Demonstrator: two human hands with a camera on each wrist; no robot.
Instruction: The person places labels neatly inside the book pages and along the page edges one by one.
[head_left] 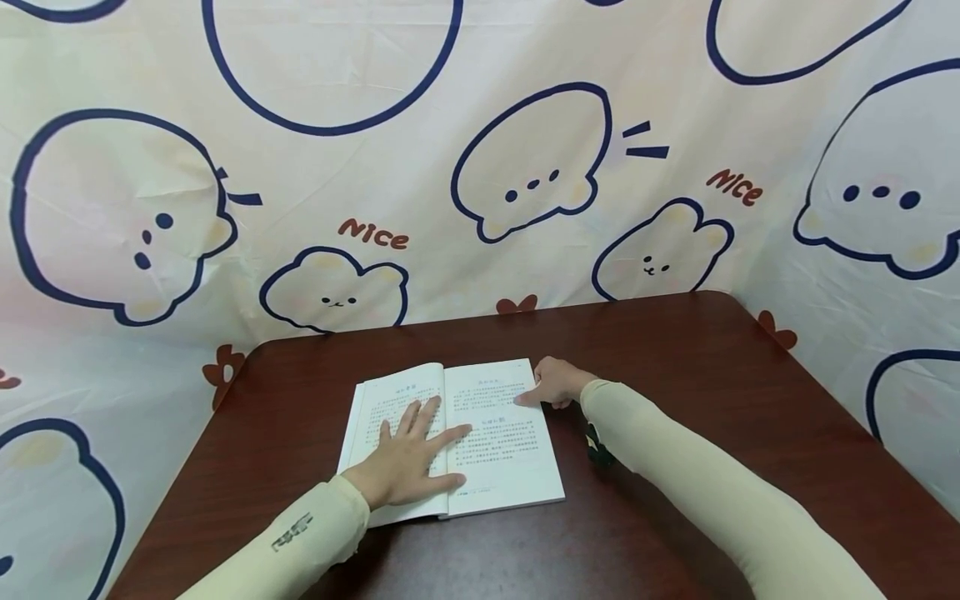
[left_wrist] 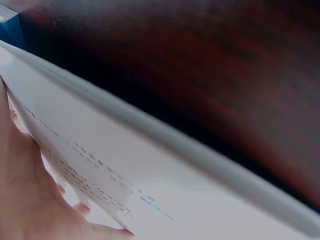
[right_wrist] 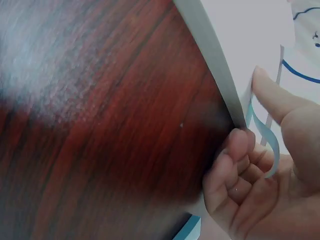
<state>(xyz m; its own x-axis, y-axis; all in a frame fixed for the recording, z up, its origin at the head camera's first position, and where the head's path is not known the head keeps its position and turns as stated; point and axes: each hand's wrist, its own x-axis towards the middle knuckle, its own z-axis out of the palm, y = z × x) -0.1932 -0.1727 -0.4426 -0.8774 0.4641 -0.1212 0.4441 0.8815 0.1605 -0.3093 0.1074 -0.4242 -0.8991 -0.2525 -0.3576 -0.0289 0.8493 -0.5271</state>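
Coming in from the near left of the book [head_left: 510, 487], a pale sleeve [head_left: 322, 529] ends at the left hand [head_left: 405, 467], which lies across the book's inner fold with its fingers stretched and fanned apart. It grips nothing: most of it rests over the left page [head_left: 375, 408], while thumb and forefinger reach past the fold onto the right page [head_left: 487, 400]. That spread looks meant to press both sides flat at once. The book itself lies face up on the brown table [head_left: 637, 350], its print facing the person, presumably for easy reading. At the book's right edge, the right hand [head_left: 558, 383] pinches it, thumb on the page and fingers curled in by the edge; how many leaves it holds is hard to tell. Gripping there probably leaves most of the print uncovered. Beside that thumb, off the book's edge, curves a pale strip [right_wrist: 272, 142], perhaps a leaf. The right sleeve [head_left: 690, 467] runs toward the near right of the book, off the pages.
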